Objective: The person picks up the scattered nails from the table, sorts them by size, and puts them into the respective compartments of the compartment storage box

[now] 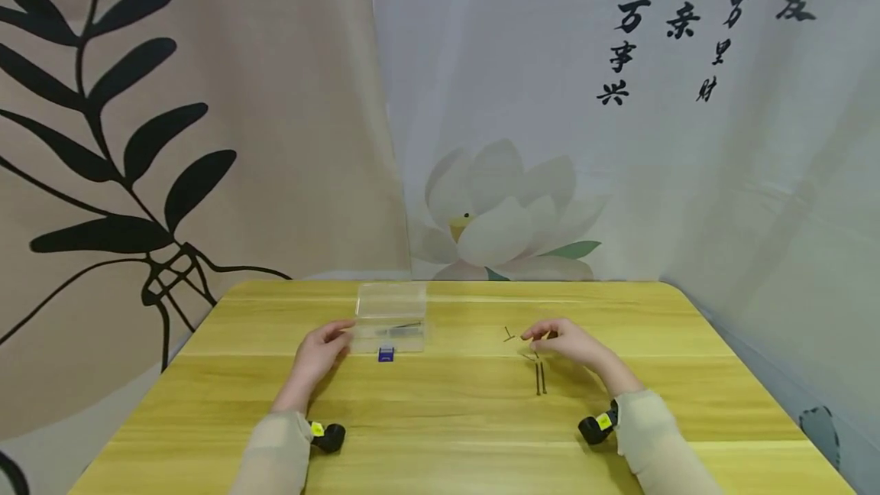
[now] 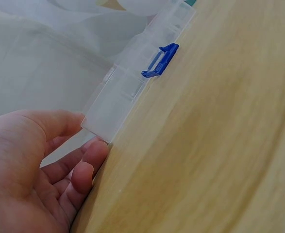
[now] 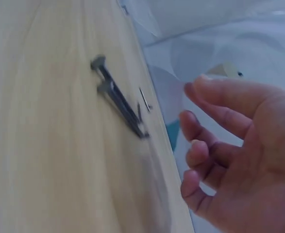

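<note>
Lying inside clear box [image 1: 415,344]: nails [image 1: 407,325], apparently

Head view: we couldn't identify the thin dark pieces [image 1: 406,325] inside the clear box [image 1: 371,333], left of centre; too small. Same for the tiny bits [image 1: 509,338] right of centre. Both sleeves [image 1: 275,449] ran off the bottom edge. Right wrist view: we got blurred bolt-like pieces [image 3: 122,106], upper middle; right edge cut the right hand [image 3: 259,160]. Left wrist view: left edge cut the left hand [image 2: 25,170].
</note>
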Demonstrator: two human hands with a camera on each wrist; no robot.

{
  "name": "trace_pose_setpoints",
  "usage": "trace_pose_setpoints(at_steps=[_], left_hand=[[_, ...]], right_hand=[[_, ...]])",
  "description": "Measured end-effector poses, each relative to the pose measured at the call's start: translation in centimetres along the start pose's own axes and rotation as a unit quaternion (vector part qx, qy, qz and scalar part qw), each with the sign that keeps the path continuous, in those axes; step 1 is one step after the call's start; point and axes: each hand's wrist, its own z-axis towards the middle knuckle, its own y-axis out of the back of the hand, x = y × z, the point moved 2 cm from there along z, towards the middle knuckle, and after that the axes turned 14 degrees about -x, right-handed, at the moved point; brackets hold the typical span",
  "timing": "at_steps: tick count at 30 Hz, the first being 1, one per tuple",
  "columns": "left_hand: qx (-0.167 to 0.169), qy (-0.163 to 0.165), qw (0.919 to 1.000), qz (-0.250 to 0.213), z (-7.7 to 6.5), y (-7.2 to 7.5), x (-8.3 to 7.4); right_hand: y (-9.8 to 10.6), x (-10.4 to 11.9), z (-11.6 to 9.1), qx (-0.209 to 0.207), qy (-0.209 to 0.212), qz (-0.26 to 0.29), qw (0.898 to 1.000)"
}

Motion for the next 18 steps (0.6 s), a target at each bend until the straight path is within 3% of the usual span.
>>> trace_pose_setpoints(at_steps=[8,18], left_hand=[[0.001,-0.002,1.0,0.007,-0.1,0.1,-0.1],[0.003,0.0,1.0,0.002,-0.1,0.0,-0.2]], right_hand=[[1.3,-0.5,-1.7,0.037,-0.028,0.001,0.999],[1.2,-0.9,-2.8,0.073,-0.014,-0.045,0.996]])
